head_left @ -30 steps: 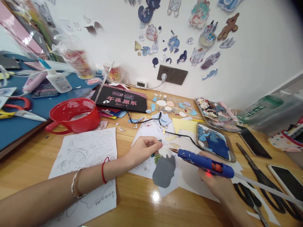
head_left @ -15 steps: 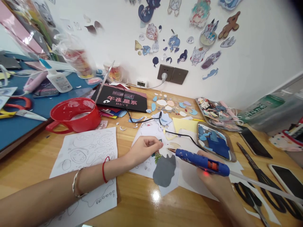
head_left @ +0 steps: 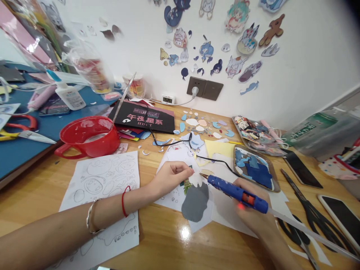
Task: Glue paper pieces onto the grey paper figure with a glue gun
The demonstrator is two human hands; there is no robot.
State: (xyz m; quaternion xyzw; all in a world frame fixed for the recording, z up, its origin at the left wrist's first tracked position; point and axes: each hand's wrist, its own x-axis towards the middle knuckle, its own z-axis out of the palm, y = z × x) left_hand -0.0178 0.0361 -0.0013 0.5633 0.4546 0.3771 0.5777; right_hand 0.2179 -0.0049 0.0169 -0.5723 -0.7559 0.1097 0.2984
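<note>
Pinching the white cutout (head_left: 196, 180) at its edge between thumb and finger, the left hand (head_left: 168, 179) sits very near the metal nozzle (head_left: 204, 175) of the blue glue gun (head_left: 236, 192). A small slip of either hand could bring the tip against that thumb and burn it if the metal is hot. The right hand (head_left: 254, 215) has its grip closed around the gun's handle. The cutout lies over papers on the bench (head_left: 160, 240), just beyond the grey cutout (head_left: 196, 202); a stray drip could stick the pieces together or to the sheet beneath. The black cord (head_left: 212, 160) loops across the papers and might catch or drag light scraps if pulled. The long glue stick (head_left: 303, 229) juts from the gun's back over the black scissors (head_left: 308, 212), so a swing of the wrist could knock it against them.

Most of the handle and the trigger are hidden by the right hand, so whether it is being squeezed cannot be told. White against white blurs the cutout's outline; whether the nozzle touches it, or any glue is on it, is unclear. The glue stick's far end is cut off at the frame's edge.
</note>
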